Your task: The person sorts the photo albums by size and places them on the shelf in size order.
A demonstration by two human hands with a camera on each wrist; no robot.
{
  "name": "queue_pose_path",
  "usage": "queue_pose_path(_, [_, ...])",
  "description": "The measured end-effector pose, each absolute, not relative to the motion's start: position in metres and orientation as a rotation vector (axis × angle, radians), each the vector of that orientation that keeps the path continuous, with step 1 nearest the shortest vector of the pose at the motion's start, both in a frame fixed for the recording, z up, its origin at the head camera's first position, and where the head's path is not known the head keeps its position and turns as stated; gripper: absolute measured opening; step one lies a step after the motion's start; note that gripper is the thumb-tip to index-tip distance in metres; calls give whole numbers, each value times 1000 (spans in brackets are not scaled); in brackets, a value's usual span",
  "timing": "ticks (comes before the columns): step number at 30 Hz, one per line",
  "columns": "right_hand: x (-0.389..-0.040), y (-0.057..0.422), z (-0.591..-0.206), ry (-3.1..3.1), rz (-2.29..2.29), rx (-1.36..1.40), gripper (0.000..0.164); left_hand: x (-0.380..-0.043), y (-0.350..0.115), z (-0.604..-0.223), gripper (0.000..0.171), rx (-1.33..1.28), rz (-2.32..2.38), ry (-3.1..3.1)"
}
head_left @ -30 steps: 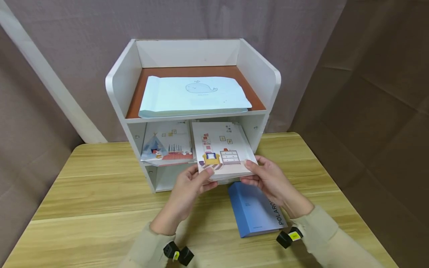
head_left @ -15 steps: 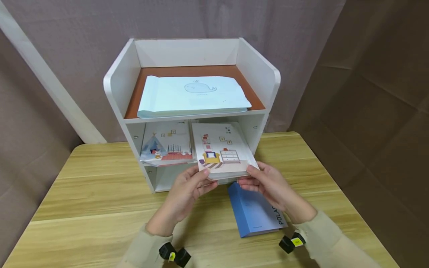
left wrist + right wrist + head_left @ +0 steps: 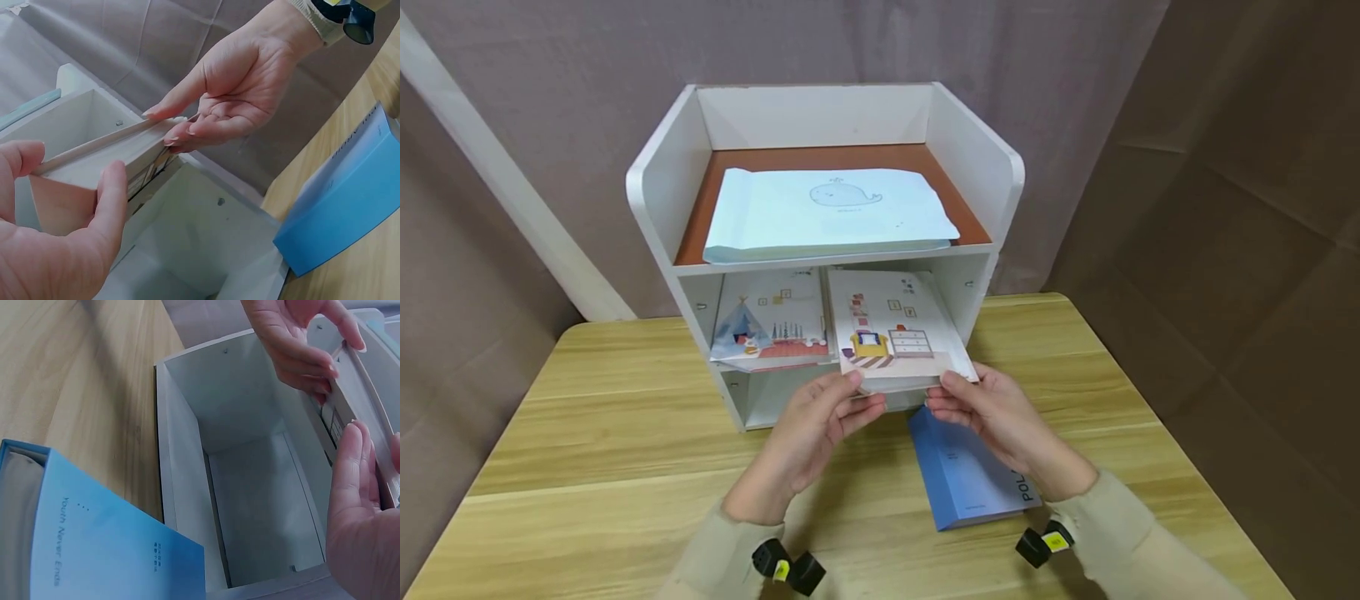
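A white illustrated book [image 3: 895,329], with a yellow armchair and a chest of drawers on its cover, lies in the right half of the shelf unit's middle compartment. Its front end juts out past the shelf edge. My left hand [image 3: 812,433] holds its near left corner, thumb on top and fingers beneath. At the near right corner my right hand [image 3: 1000,417] grips it the same way. In the left wrist view the book [image 3: 94,162] appears thick, with page edges showing between both hands. Beside it on the left lies another illustrated book [image 3: 775,321] with a blue tent.
The white shelf unit [image 3: 655,196] stands on a wooden table [image 3: 625,467]. On its top board rests a pale blue packet [image 3: 827,212] with a whale drawing. A blue box-like book [image 3: 973,475] lies below my right hand. The lower compartment [image 3: 250,506] is open-fronted.
Both thumbs have slid back toward the book's near edge, and the book sits very slightly farther in. The head view has drifted a little; the other things have stayed put.
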State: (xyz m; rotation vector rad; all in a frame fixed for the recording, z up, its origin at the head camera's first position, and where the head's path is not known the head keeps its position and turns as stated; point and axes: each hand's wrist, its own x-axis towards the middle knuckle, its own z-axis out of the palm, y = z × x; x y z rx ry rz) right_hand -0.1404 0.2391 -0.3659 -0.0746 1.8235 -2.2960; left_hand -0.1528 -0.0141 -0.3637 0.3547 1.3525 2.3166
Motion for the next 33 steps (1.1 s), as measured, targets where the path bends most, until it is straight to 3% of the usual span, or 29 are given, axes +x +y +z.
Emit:
queue_pose_path(7, [-149, 235, -366, 1887, -2301, -29, 39, -160, -10, -362, 50, 264, 2367, 1316])
queue_pose_path(18, [-163, 230, -366, 1987, -2290, 36, 42, -169, -6, -361, 64, 154, 2393, 1280])
queue_pose_path(25, [-171, 227, -367, 2062, -2247, 115, 53, -175, -4, -361, 72, 119, 2384, 1278])
queue_pose_path(33, [-175, 225, -363, 2117, -2202, 222, 50, -178, 0, -361, 81, 107, 2374, 1314])
